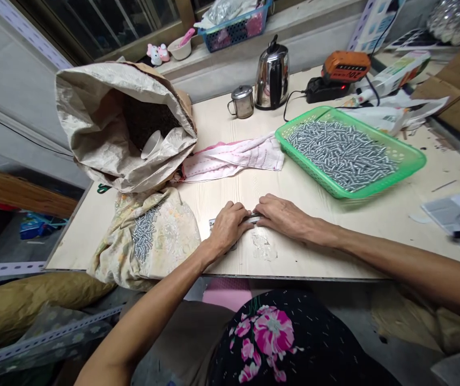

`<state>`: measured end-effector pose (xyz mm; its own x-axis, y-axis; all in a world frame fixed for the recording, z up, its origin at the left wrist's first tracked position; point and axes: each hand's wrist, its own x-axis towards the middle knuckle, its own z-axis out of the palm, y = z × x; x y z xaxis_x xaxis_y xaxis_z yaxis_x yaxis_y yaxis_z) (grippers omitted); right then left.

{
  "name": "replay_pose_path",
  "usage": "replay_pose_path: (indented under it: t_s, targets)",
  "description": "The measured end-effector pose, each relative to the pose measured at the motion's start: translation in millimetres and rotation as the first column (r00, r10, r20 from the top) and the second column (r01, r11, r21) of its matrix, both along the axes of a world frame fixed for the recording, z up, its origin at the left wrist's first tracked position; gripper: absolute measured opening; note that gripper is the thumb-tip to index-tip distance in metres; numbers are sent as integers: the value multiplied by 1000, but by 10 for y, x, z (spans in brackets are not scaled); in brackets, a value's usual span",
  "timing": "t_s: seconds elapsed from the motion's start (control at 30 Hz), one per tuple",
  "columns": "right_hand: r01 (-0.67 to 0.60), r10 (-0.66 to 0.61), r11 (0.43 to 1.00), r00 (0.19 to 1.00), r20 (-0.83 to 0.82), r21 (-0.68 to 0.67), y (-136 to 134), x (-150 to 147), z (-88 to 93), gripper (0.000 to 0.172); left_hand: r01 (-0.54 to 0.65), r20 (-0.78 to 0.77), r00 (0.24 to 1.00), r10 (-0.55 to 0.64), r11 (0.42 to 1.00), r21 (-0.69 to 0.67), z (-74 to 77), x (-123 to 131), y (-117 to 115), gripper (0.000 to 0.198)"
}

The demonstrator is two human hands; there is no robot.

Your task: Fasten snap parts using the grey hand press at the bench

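Observation:
Both my hands rest on the table near its front edge. My left hand (pixel 229 227) and my right hand (pixel 281 215) meet over a thin metal strip (pixel 253 218) lying flat on the wood; their fingers are curled down and pressed on it. Most of the strip is hidden under the hands. A green plastic basket (pixel 410 161) full of small silver screws stands beyond my right hand. A pile of the same screws (pixel 144 236) lies on a patterned cloth (pixel 173 236) left of my left hand.
A big paper sack (pixel 93 107) with dark contents and a white scoop lies open at the back left. A pink-and-white cloth (pixel 234 156), a small steel mug (pixel 242 101), a kettle (pixel 272 75) and an orange battery charger (pixel 345 67) stand farther back. Papers clutter the right side.

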<state>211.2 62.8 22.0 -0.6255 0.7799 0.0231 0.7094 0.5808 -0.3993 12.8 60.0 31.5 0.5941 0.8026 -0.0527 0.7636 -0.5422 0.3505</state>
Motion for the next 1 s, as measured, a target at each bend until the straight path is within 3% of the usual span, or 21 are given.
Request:
replay_pose_path:
  t_s: [0.23, 0.37, 0.43, 0.53, 0.63, 0.7, 0.77, 0.87, 1.0]
  targets:
    - [-21, 22, 999, 1000, -20, 33, 129, 26, -49, 14, -95, 2, 995, 95, 992, 81, -61, 65, -34, 19]
    - [-160, 160, 987, 987, 0, 21, 372, 154, -58, 55, -202, 28, 979, 201, 954, 220, -148, 118, -381, 45]
    - [-200, 200, 980, 980, 18, 9, 534, 193, -76, 48, -187, 45, 982, 182, 949, 253, -231, 147, -603, 53]
    - [-136, 134, 988, 991, 28, 67, 733, 161, -101, 30, -113, 58, 993, 102, 968, 223, -322, 174, -843, 58]
    - [1, -18, 984, 995, 93, 177, 787, -25, -52, 20, -93, 77, 994, 80, 980, 178, -335, 175, -908, 60]
    - [5, -36, 971, 991, 126, 239, 702, -238, 32, 17, -98, 103, 991, 82, 981, 170, -328, 169, -891, 64]
    - [-151, 119, 956, 984, 135, 253, 529, -490, 129, 17, -95, 141, 987, 72, 982, 166, -333, 161, -866, 68]
    - [-461, 432, 860, 886, 171, 216, 240, -830, 224, 12, -100, 194, 978, 75, 988, 120, -376, 150, -853, 66]
    - [-580, 542, 795, 811, 221, 176, 71, -1103, 184, 12, -113, 218, 971, 95, 991, 71, -466, 159, -879, 60]
